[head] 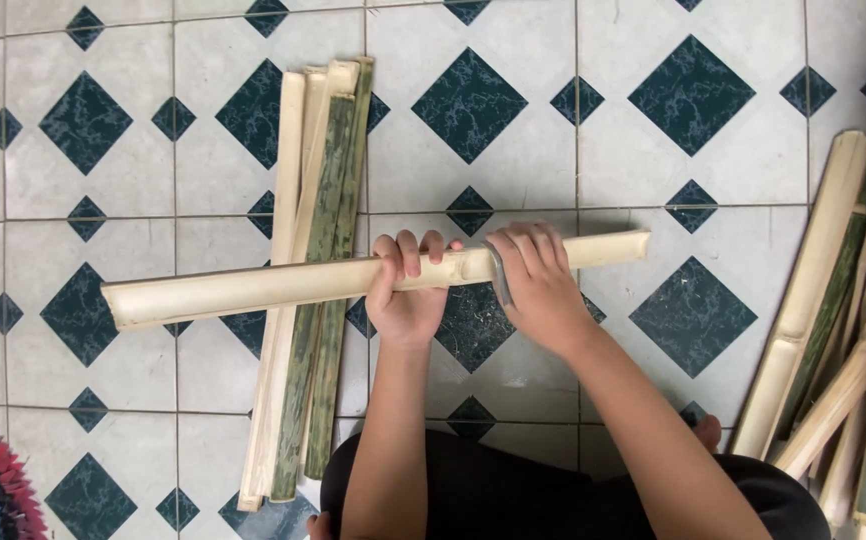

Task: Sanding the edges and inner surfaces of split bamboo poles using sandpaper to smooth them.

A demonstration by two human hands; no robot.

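My left grip (408, 290) is clamped around the long pale split bamboo pole (253, 288), fingers curled over its top. Just beside it, my right grip (538, 285) closes on a short curved grey metal blade (499, 275) set against the same pole. The pole lies crosswise over a bundle of green-and-cream bamboo strips (315, 280) on the white floor with dark diamond tiles (693, 95). Well right of the pole, a heap of more bamboo slats (843, 330) rests.
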